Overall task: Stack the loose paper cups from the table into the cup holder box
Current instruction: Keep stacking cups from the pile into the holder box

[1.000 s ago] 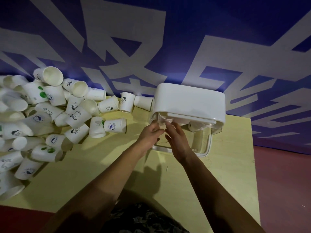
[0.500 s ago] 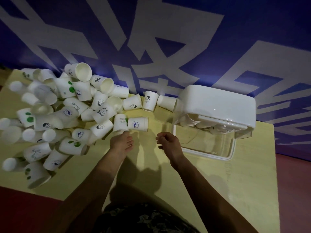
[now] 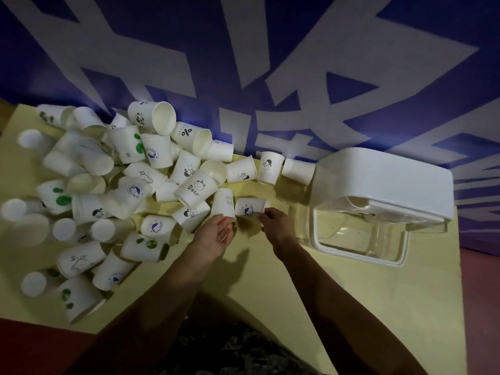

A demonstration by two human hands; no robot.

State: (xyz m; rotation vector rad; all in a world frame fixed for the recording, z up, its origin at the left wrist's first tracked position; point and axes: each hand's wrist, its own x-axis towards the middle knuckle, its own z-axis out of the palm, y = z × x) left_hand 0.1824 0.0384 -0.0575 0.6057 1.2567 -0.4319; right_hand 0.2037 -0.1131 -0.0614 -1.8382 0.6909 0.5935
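A big pile of loose white paper cups (image 3: 113, 190) with printed logos covers the left half of the yellow table (image 3: 338, 307). The cup holder box (image 3: 384, 180), white on top with a clear front flap (image 3: 359, 242) hanging open, stands at the right against the wall; cup rims show inside it. My right hand (image 3: 274, 224) pinches the end of a cup lying on its side (image 3: 249, 208) at the pile's near edge. My left hand (image 3: 215, 235) touches the lower edge of an upside-down cup (image 3: 223, 203) beside it, fingers loosely curled.
A blue wall with large white shapes (image 3: 243, 63) runs right behind the table. Three more cups (image 3: 267, 167) lie along the wall between the pile and the box. The table's front edge meets a red floor (image 3: 32, 347).
Both hands left the box opening and moved left to the pile's near edge. The right hand has taken hold of a lying cup; the left hand has reached the cup beside it.
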